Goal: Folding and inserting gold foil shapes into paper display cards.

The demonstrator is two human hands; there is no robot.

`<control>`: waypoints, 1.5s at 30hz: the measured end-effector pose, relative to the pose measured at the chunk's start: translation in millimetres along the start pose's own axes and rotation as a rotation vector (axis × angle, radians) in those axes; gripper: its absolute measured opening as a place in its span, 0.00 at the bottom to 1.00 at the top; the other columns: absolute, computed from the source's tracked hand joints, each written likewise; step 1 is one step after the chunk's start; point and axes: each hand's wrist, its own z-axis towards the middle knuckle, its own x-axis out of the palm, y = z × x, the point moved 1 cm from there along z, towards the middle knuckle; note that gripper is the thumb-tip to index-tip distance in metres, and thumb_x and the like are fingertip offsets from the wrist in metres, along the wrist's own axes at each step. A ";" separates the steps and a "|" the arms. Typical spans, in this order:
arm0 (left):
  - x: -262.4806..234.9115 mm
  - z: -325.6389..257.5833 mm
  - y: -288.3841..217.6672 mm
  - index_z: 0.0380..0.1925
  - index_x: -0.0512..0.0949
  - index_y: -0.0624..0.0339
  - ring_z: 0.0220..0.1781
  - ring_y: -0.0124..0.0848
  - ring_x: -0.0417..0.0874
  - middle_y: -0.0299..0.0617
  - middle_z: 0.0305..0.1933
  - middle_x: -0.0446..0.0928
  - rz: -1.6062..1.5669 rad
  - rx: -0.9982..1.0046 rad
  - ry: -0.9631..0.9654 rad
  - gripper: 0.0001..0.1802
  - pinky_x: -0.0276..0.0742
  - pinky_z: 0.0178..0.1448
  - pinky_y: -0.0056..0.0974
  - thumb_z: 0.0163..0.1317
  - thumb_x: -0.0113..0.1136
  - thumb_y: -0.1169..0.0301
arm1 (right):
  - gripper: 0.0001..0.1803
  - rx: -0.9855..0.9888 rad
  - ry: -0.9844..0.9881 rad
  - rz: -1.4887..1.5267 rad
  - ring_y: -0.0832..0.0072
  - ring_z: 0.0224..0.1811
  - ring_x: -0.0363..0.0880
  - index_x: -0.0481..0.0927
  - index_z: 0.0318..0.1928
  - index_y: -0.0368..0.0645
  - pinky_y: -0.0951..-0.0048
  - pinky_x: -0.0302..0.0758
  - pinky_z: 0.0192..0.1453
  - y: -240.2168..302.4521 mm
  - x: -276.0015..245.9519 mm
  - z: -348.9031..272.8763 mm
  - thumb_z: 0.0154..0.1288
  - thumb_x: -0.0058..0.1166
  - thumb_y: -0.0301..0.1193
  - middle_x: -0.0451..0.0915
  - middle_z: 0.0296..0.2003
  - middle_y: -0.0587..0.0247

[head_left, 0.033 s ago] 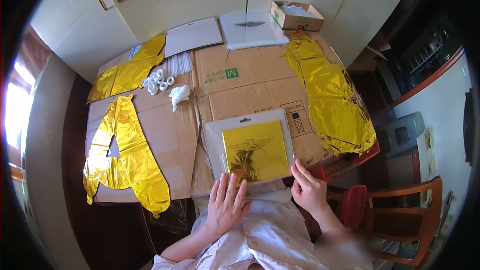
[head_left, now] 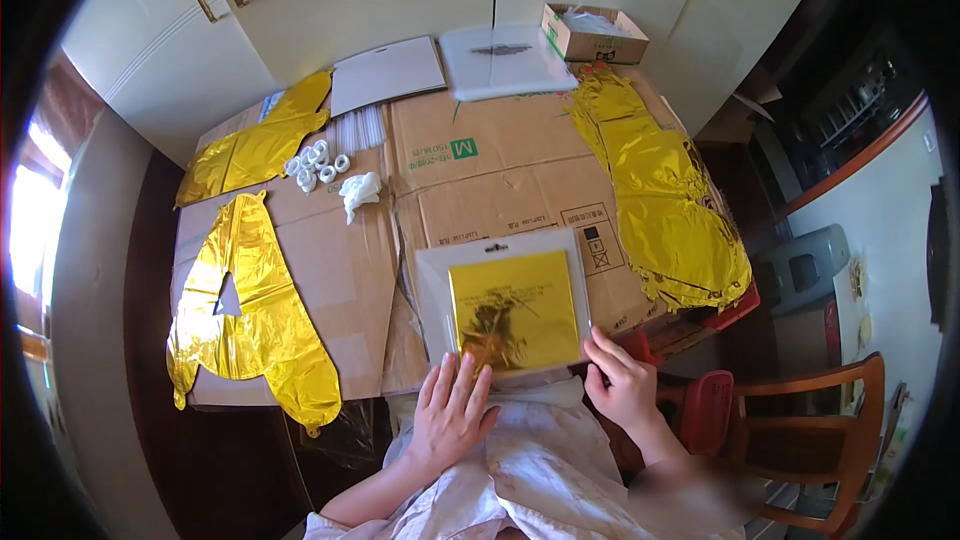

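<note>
A clear flat bag (head_left: 433,285) with a hang hole lies at the table's near edge. Inside it is a folded gold foil balloon (head_left: 530,290) with faint print on its face. My left hand (head_left: 455,410) rests flat on the bag's lower left, fingers stretched out, fingertips over the foil's bottom edge. At the bag's lower right edge, my right hand (head_left: 622,380) has its fingers curled in a pinch on the plastic. To the left lies a flat gold foil letter balloon (head_left: 270,310) shaped like an A.
More gold foil lies at the back left (head_left: 255,140) and in a pile (head_left: 665,200) on the right. White rings (head_left: 315,160), a crumpled white tissue (head_left: 360,190), white sheets (head_left: 388,73), clear bags (head_left: 505,60) and a small carton (head_left: 595,35) sit on the cardboard-covered table (head_left: 480,180). A wooden chair (head_left: 810,430) stands right.
The bag with the folded foil has shifted slightly toward me and to the right. Both hands have moved only a little.
</note>
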 end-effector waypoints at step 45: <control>57.4 -33.9 6.5 0.37 0.83 0.55 0.57 0.35 0.80 0.37 0.51 0.81 -0.279 0.348 -0.005 0.14 0.75 0.54 0.40 0.47 0.64 0.72 | 0.11 0.884 0.208 -0.637 0.56 0.43 0.83 0.85 0.35 0.51 0.59 0.80 0.47 -360.5 -81.2 -193.4 0.58 0.50 0.25 0.85 0.40 0.60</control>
